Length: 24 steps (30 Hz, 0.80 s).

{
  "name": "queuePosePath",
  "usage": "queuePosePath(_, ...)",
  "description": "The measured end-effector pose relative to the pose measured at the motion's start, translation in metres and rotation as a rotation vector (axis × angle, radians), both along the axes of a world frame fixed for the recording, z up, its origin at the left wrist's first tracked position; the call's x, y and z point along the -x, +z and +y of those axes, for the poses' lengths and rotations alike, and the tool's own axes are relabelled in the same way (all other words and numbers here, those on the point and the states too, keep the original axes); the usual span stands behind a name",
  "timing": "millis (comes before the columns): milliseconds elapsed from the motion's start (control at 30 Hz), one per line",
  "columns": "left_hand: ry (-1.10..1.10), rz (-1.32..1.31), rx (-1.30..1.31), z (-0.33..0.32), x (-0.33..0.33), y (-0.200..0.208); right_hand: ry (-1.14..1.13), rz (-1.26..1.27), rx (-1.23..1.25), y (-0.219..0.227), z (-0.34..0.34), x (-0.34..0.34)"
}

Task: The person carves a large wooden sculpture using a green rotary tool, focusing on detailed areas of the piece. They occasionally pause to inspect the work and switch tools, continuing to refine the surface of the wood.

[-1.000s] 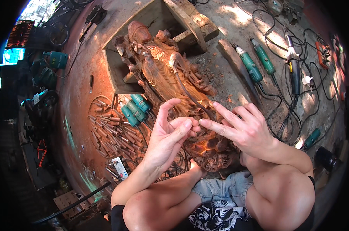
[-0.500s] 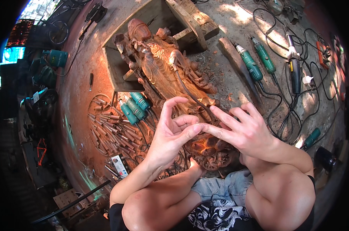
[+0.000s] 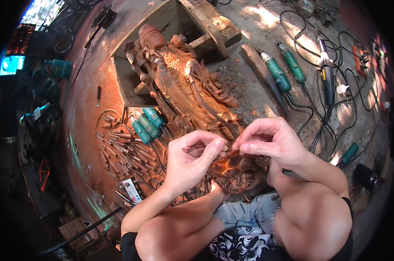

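My left hand (image 3: 191,157) is closed in a pinch, thumb pressed against curled fingers, above the lower end of a reddish-brown carved wooden figure (image 3: 179,91). Close beside it, fingertips nearly meeting, my right hand (image 3: 271,140) pinches thumb and fingers together. Whatever lies between the fingertips is too small to make out. The figure lies on its back with its far end propped in a wooden box frame (image 3: 118,69). A grinder handpiece with a dark flexible cord (image 3: 200,98) rests along its front. Intricate carving (image 3: 237,182) shows below my hands.
Many carving bits (image 3: 127,152) lie heaped at the left, next to several green rotary tools (image 3: 145,126). On the right are a wooden bar (image 3: 264,76), green power tools (image 3: 275,73), a black soldering-iron-like tool (image 3: 327,82) and tangled cords. A white power strip (image 3: 131,191) sits near my left knee.
My right hand's spread fingers have come together into a pinch. My left hand's raised index finger has curled down toward its thumb. The whole view has shifted slightly.
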<state>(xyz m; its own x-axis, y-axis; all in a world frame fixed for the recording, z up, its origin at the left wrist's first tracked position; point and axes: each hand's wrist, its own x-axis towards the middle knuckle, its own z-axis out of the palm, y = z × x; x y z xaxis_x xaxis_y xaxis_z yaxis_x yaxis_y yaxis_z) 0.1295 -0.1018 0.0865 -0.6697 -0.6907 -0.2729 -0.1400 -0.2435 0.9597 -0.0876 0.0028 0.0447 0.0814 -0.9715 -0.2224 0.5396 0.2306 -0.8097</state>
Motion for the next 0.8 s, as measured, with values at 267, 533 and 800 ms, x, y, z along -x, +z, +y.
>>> queuePosePath(267, 0.005, -0.052, -0.006, 0.002, 0.002, 0.000, 0.001, -0.279, -0.087, -0.004, -0.008, -0.016)
queuePosePath(533, 0.024, -0.051, -0.006, 0.002, 0.001, -0.005, 0.003, -0.298, -0.127, -0.008, -0.007, -0.018)
queuePosePath(800, 0.024, -0.050, -0.001, 0.003, 0.000, -0.008, 0.009, -0.291, -0.150, -0.008, -0.008, -0.017)
